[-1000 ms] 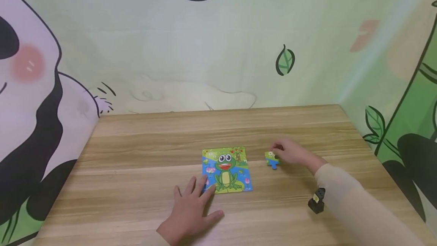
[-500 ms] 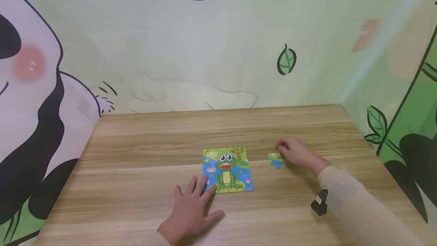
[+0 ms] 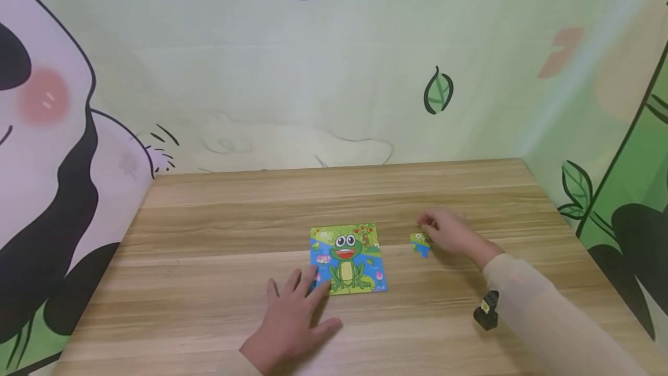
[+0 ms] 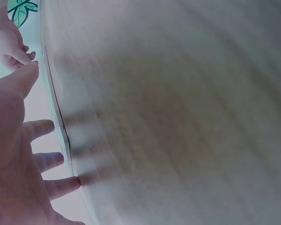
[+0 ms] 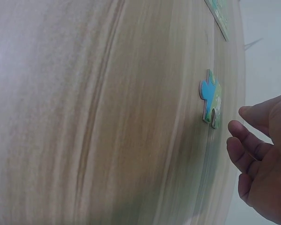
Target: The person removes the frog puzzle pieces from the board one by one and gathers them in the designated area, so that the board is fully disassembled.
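A square frog puzzle (image 3: pixel 347 260) lies flat on the wooden table in front of me. The left hand (image 3: pixel 292 315) is spread palm down, its fingertips on the puzzle's lower left edge. To the right of the puzzle lies a single blue and green puzzle piece (image 3: pixel 420 245) with a knob towards me. Just beyond and right of that piece, the right hand (image 3: pixel 450 232) hovers. In the right wrist view, its thumb and loosely bent fingers (image 5: pixel 246 140) stand apart from the puzzle piece (image 5: pixel 210 99) and hold nothing.
The wooden table (image 3: pixel 235 213) reaches back to a wall printed with leaves and a panda (image 3: pixel 62 132). A small black device (image 3: pixel 486 310) is fixed at the right sleeve.
The right hand's fingers were on the puzzle piece a second ago; they have come off it, and the piece lies slightly farther right. The left hand has stayed on the puzzle's edge.
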Demonstrator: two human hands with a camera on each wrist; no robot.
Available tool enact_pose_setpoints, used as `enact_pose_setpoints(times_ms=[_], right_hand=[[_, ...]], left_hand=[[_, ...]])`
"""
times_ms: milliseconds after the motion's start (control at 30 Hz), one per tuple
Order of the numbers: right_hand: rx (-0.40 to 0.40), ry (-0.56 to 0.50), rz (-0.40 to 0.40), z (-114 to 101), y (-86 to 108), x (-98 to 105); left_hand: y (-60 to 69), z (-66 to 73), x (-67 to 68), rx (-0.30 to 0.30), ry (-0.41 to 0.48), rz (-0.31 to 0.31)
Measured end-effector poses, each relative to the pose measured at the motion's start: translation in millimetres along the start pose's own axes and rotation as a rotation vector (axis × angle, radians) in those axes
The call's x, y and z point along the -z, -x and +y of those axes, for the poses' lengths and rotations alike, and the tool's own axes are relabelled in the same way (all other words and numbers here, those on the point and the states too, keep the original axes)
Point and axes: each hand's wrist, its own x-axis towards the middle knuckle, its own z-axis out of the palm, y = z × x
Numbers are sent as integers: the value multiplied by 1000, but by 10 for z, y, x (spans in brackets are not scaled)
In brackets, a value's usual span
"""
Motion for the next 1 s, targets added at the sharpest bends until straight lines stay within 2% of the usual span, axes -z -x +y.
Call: enact_pose_setpoints(times_ms=[267, 533, 733, 1000], right_hand=[[-9, 7, -8, -21, 22, 10], [-8, 21, 1, -5, 20, -31], [-6, 10, -4, -57, 16, -46], [8, -1, -30, -171, -43, -111]], left_hand=[[-77, -118, 68, 6, 28, 37], [-188, -234, 99, -39, -62, 34], [-204, -262, 94, -59, -102, 26], [-225, -267, 73, -56, -109, 26]])
